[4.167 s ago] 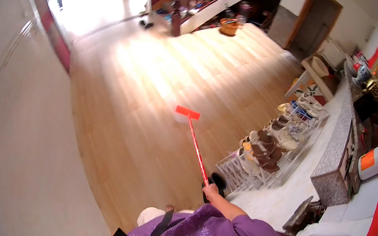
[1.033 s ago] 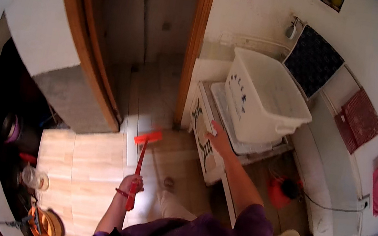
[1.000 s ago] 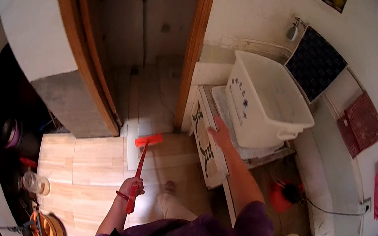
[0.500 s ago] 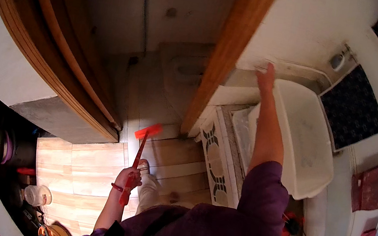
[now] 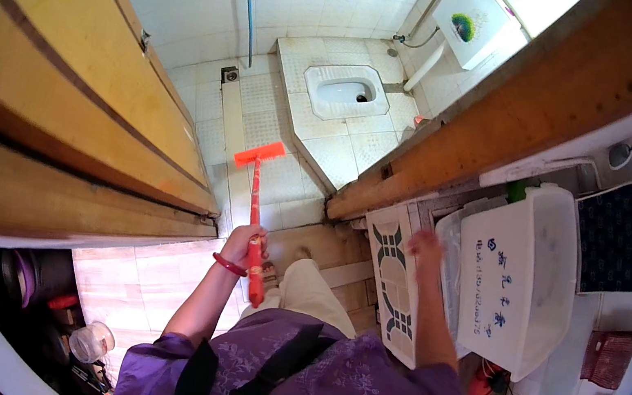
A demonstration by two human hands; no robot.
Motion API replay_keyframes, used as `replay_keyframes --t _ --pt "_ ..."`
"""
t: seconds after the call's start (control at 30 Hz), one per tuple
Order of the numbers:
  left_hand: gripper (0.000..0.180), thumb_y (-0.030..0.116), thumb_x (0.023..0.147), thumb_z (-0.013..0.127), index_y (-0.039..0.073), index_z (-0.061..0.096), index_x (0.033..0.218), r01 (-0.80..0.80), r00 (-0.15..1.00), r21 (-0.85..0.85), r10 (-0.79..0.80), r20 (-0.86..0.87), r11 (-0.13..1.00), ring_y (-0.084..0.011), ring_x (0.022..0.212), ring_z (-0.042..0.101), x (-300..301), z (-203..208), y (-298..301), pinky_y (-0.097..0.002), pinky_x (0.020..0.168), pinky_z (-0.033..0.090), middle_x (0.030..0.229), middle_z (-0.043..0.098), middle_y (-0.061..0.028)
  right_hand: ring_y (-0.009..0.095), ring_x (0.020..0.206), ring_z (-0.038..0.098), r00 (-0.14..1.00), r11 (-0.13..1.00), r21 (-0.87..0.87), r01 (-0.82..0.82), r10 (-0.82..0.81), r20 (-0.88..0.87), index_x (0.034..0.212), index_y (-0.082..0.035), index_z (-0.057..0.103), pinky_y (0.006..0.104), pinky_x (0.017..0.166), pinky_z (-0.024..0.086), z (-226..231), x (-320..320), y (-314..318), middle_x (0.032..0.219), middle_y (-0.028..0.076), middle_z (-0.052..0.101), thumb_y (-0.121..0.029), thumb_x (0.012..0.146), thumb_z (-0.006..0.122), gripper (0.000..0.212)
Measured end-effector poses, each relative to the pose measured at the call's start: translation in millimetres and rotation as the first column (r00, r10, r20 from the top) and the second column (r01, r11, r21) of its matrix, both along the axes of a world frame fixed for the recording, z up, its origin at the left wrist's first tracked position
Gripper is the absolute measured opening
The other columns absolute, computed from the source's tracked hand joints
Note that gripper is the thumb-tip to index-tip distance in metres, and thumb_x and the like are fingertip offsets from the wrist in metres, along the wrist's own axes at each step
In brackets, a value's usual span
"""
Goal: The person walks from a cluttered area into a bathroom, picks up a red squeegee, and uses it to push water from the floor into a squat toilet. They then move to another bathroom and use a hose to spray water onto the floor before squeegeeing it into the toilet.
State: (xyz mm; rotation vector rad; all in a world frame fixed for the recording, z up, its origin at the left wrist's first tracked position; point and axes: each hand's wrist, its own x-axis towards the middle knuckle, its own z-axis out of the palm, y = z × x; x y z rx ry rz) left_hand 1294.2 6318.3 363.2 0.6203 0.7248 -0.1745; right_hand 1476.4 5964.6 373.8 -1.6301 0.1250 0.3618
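Note:
My left hand [image 5: 245,247], with a red bracelet at the wrist, is closed round the handle of a long-handled brush [image 5: 256,198]. The brush is red, and its wide orange-red head points ahead over the tiled floor at the doorway. My right hand [image 5: 425,248] is over the patterned tile panel [image 5: 393,284], left of the upright white plastic tub [image 5: 522,280]. Its fingers are blurred, and I cannot make out anything in them.
A wooden door [image 5: 104,73] stands at the left and a wooden door frame [image 5: 502,115] at the right. Beyond lies a raised step with a white squat toilet [image 5: 346,93], below a cistern [image 5: 475,26]. A floor drain [image 5: 229,75] and blue hose [image 5: 248,1] are left of it.
The room beyond the doorway has turned from dark to bright. My right hand has come down and back from the wall. The view has tilted forward, and the left hand still grips the brush.

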Motion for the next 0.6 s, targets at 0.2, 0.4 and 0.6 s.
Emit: replay_keyframes --t 0.2,0.4,0.6 --pt "0.010 0.011 0.071 0.051 0.006 0.047 0.063 0.006 0.996 0.217 -0.025 0.085 0.976 -0.0115 0.043 0.044 130.1 -33.2 5.6 -0.0239 0.041 0.037 0.053 0.045 -0.0021 0.013 0.059 0.055 0.677 0.861 0.421 -0.286 0.492 -0.547 0.100 -0.004 0.049 0.0225 0.048 0.044 41.0 -39.9 156.2 0.075 0.009 0.057 -0.027 0.086 0.046 0.027" --pt "0.015 0.010 0.074 0.051 0.004 0.044 0.062 -0.088 0.992 0.361 0.050 0.113 0.929 -0.0105 0.037 0.042 244.6 -66.8 23.8 -0.0226 0.035 0.033 0.052 0.047 -0.0031 0.007 0.044 0.037 0.396 0.781 0.622 0.056 0.555 -0.732 0.097 -0.005 0.044 0.0179 0.034 0.030 18.2 67.3 226.0 0.060 0.000 0.042 -0.015 0.079 0.051 0.022" --pt "0.029 0.034 0.082 0.050 0.005 0.048 0.078 0.351 0.929 0.393 -0.368 -0.036 0.850 -0.0110 0.044 0.048 304.1 -71.7 79.8 -0.0236 0.041 0.039 0.060 0.053 -0.0059 0.005 0.040 0.035 0.564 0.857 0.284 -0.431 0.501 -0.656 0.089 -0.006 0.046 0.0183 0.032 0.028 27.7 149.1 254.5 0.058 -0.001 0.039 -0.008 0.079 0.047 0.010"
